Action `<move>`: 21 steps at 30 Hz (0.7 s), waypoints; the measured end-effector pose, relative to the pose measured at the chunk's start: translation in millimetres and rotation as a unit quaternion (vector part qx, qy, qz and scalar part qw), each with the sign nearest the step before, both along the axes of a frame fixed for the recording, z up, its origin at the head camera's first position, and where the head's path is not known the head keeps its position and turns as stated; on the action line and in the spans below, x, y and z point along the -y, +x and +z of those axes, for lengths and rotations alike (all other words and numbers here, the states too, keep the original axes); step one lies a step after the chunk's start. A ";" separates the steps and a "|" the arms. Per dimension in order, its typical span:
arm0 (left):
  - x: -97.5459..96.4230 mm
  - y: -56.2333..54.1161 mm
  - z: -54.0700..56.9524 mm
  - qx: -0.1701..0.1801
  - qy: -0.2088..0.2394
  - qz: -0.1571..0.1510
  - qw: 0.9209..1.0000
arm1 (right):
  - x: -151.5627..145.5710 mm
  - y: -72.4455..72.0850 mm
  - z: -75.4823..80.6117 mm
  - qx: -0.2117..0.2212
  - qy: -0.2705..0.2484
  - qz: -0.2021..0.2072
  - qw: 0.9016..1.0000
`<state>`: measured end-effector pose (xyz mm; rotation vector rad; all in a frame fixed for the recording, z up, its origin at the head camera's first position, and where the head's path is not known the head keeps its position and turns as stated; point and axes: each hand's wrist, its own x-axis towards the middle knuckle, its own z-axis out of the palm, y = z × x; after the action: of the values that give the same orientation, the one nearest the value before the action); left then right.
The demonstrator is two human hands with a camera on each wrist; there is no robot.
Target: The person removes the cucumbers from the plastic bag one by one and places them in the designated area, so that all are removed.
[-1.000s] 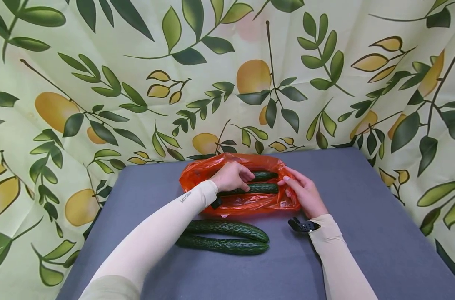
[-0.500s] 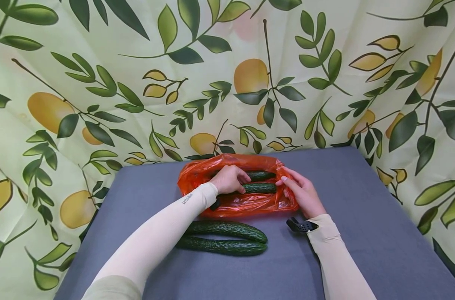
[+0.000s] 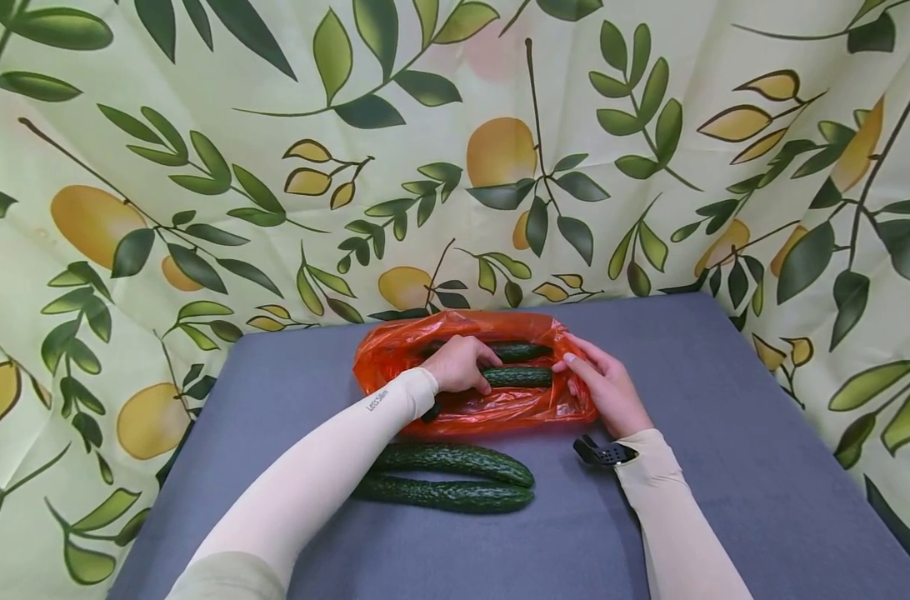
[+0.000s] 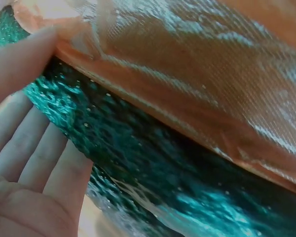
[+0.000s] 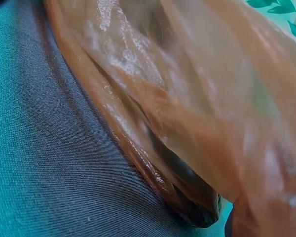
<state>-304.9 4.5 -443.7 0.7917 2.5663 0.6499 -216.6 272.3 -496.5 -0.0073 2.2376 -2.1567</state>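
A red plastic bag (image 3: 500,410) lies with its mouth open toward me in the head view. My left hand (image 3: 458,364) reaches into it and grips the nearer cucumber (image 3: 518,377); in the left wrist view the thumb is on one side of that cucumber (image 4: 123,128) and the fingers on the other. Behind it in the bag lies another cucumber (image 3: 521,351). My right hand (image 3: 611,390) holds the bag's right edge between thumb and fingers. In the right wrist view, bag film (image 5: 138,84) fills much of the frame and hides the fingers.
Two long cucumbers, one farther (image 3: 455,459) and one nearer (image 3: 455,494), lie side by side in front of the bag on the grey-blue tabletop (image 3: 440,558). A leaf-and-fruit patterned cloth (image 3: 425,208) rises directly behind the table.
My left hand has lowered slightly into the bag and its fingers have closed on the nearer cucumber. The right hand keeps its hold on the bag edge. The head view has shifted slightly.
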 end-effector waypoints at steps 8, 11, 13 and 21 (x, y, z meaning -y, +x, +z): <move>2.3 1.6 4.7 -0.018 -0.002 0.000 1.000 | -0.3 -0.3 -1.0 -0.006 -0.012 -0.001 1.000; 6.6 1.5 10.6 -0.022 0.004 0.006 1.000 | -0.3 0.3 -0.3 -0.006 -0.014 -0.002 1.000; 10.8 1.3 14.5 -0.023 0.009 0.014 1.000 | -0.5 0.8 0.4 -0.004 -0.014 -0.001 1.000; 28.1 3.7 24.9 -0.024 0.026 0.036 0.999 | -1.4 0.0 1.4 -0.007 -0.017 0.000 1.000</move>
<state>-301.2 -23.7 -418.8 0.7418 2.6419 0.7313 -216.7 273.8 -495.1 -0.0236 2.2081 -2.2009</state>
